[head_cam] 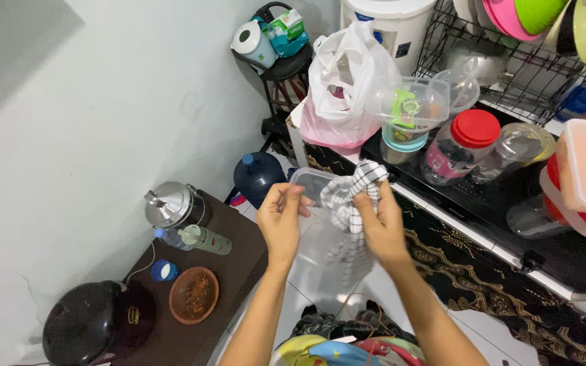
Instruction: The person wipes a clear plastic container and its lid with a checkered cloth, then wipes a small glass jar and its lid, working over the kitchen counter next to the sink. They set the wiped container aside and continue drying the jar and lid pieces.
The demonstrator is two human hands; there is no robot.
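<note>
My left hand (281,218) grips the rim of a clear plastic container (323,238) held in the air in front of me. My right hand (381,224) presses a white cloth with black checks (352,193) into the container's opening. Part of the cloth shows through the container's clear wall. Both hands are over the floor, just left of the black counter edge (483,210).
On the counter stand a red-lidded jar (461,144), clear jars, stacked plastic tubs (412,105), a white bag (347,74) and a dish rack (510,61). At lower left a brown low table (232,247) carries a steel kettle (171,203), a bottle, a brown bowl (194,294) and a black cooker (89,322). A blue water jug (258,176) stands on the floor.
</note>
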